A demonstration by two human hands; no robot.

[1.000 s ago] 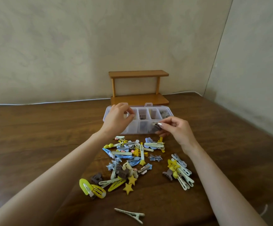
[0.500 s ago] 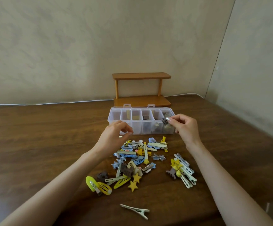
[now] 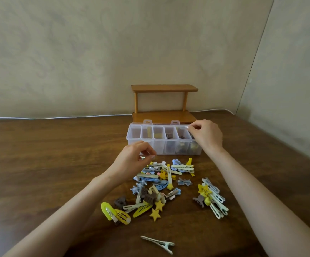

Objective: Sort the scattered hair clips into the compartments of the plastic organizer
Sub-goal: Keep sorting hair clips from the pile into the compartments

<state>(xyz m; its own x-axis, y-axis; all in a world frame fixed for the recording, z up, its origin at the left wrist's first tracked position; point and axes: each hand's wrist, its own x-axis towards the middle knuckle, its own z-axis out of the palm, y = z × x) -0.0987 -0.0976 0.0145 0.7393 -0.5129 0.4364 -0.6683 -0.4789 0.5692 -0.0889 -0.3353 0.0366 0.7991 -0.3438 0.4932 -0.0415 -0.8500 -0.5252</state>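
The clear plastic organizer [image 3: 132,140] stands on the table, lid open, with a few clips in several of its compartments. In front of it lies the scattered pile of hair clips [image 3: 169,182]: yellow, blue, cream and brown, with star shapes among them. My left hand [image 3: 132,162] is at the pile's far-left edge, thumb and fingers curled round a small pale clip. My right hand [image 3: 206,136] hovers over the organizer's right end, fingertips pinched together near the back rim. Whether they hold a clip is hidden.
A small two-tier wooden shelf [image 3: 164,89] stands right behind the organizer against the wall. One cream alligator clip [image 3: 157,243] lies alone near the table's front edge. A side wall runs close on the right.
My right hand carried a small dark clip from the organizer's front row up to its back right corner. My left hand left the organizer and came down to the pile.
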